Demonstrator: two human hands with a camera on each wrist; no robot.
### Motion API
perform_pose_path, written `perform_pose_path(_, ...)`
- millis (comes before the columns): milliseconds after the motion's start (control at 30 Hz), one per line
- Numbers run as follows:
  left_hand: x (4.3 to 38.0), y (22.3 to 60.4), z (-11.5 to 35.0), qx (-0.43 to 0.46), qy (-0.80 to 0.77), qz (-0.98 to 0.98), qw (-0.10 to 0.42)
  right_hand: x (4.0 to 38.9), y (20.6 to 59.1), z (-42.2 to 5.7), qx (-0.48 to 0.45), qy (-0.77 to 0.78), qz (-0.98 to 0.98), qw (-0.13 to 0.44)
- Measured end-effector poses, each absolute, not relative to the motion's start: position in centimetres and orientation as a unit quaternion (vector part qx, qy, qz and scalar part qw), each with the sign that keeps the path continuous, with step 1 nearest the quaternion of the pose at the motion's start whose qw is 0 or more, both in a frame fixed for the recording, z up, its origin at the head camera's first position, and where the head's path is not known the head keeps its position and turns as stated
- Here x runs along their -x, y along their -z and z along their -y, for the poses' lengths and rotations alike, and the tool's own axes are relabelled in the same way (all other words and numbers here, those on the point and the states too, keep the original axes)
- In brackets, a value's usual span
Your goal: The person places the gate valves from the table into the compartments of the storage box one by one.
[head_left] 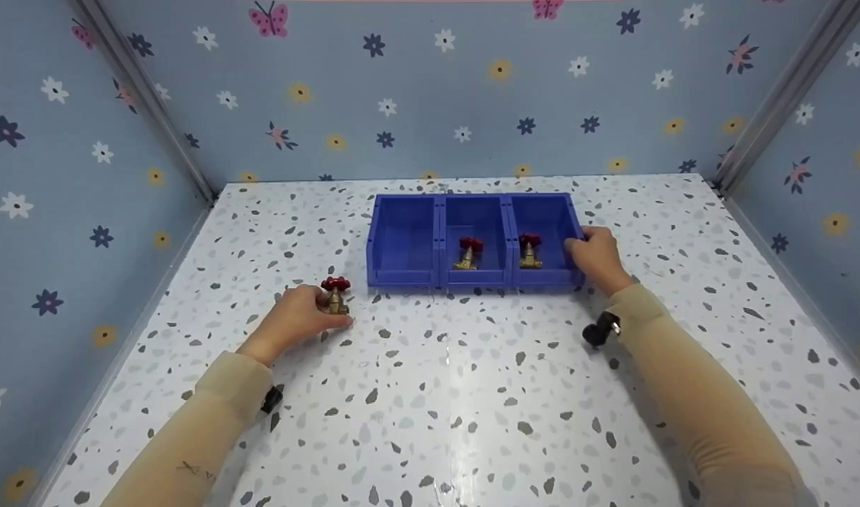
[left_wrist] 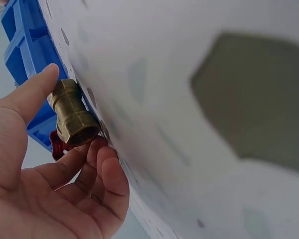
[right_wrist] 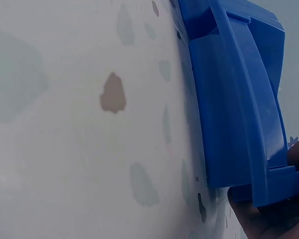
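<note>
My left hand (head_left: 300,313) holds a brass gate valve (head_left: 337,301) with a red handwheel, just left of the blue bins. In the left wrist view the thumb (left_wrist: 44,85) lies along the valve's brass body (left_wrist: 72,112), and the curled fingers (left_wrist: 107,181) come round its other side. My right hand (head_left: 600,257) grips the right side wall of the right-hand blue bin (head_left: 548,277), thumb inside and fingers outside. One valve (head_left: 530,252) sits in that bin, another valve (head_left: 468,253) in the middle bin (head_left: 475,277). The left bin (head_left: 404,277) contains nothing.
The three bins stand joined in a row on a white speckled table (head_left: 444,394). Flower-patterned walls (head_left: 444,91) enclose the table at the back and both sides. Small black devices (head_left: 599,329) are worn at the wrists.
</note>
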State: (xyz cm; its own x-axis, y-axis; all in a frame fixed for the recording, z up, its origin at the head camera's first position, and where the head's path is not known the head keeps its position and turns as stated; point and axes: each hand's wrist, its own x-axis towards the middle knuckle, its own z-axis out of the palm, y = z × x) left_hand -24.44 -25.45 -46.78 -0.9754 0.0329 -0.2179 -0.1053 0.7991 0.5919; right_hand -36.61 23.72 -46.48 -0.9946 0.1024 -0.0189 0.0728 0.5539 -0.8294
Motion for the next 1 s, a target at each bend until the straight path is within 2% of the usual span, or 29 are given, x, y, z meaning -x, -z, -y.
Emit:
perform_pose_path(400,24.72,46.91,25.15,0.014,-0.322,-0.941,0.105,36.55,46.75,-23.59,0.043,-0.470,0.880,0.041)
perform_pose_path(667,24.20,46.72,25.19,0.020,-0.342,-0.934,0.100,36.51,46.55,-23.31,0.056,-0.478,0.876,0.016)
perform_pose_path(1000,24.50,46.45,25.57,0.041,-0.352,-0.929,0.107,36.59,46.78,-23.56,0.056,-0.472,0.879,0.026)
